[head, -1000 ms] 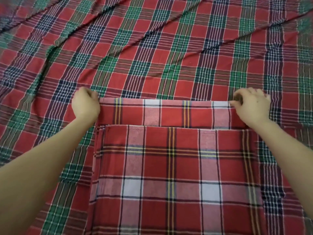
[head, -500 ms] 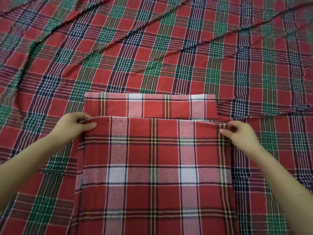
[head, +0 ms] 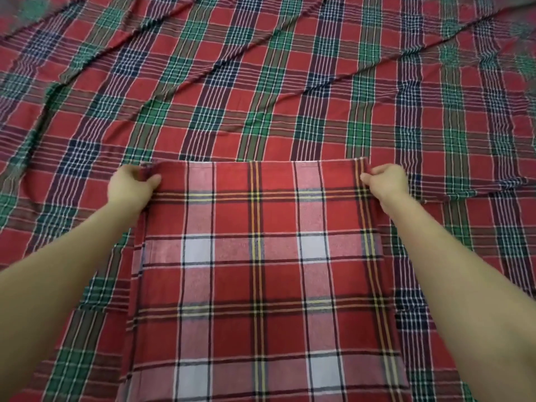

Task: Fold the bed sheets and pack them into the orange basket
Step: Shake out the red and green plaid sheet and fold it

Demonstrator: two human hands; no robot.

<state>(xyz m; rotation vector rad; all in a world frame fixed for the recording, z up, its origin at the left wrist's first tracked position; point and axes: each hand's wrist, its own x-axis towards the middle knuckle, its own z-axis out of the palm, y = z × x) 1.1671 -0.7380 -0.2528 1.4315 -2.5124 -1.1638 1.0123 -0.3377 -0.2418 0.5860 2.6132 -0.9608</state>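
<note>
A folded red, white and yellow plaid bed sheet (head: 261, 271) lies flat in front of me, its far edge straight across the middle of the view. My left hand (head: 132, 185) pinches the sheet's far left corner between thumb and curled fingers. My right hand (head: 387, 182) pinches the far right corner the same way. The top layer now reaches the far edge and covers the strip below it. The orange basket is out of view.
A large red, green and navy plaid sheet (head: 261, 91) is spread under everything and fills the view, with long diagonal wrinkles across its far part and a small ridge (head: 475, 191) to the right of my right hand.
Both hands drew back from the far edge, took the top layer's corners and carried them forward. The lower strip that showed beyond the top layer is now covered.
</note>
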